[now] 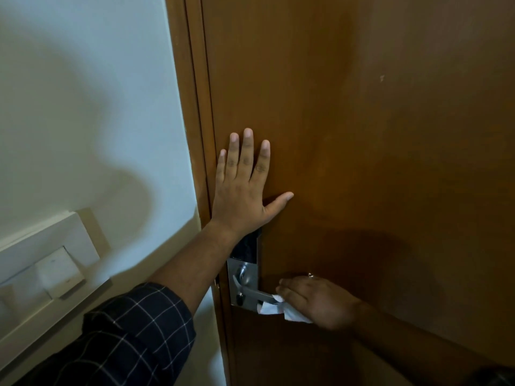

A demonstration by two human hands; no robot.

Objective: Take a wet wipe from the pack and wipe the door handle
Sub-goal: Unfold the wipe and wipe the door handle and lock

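Observation:
A silver lever door handle [257,294] juts right from a metal lock plate [245,277] on the brown wooden door [362,135]. My right hand [315,300] wraps the outer end of the lever with a white wet wipe [274,307] bunched between palm and metal; loose corners of the wipe hang below my fingers. My left hand [242,188] lies flat on the door above the lock, fingers spread, holding nothing. Its wrist hides the top of the dark lock panel. The wipe pack is out of sight.
The door frame [195,135] runs down the left of the door, with a white wall [83,107] beyond it. A white switch plate [53,263] is mounted on that wall at lower left.

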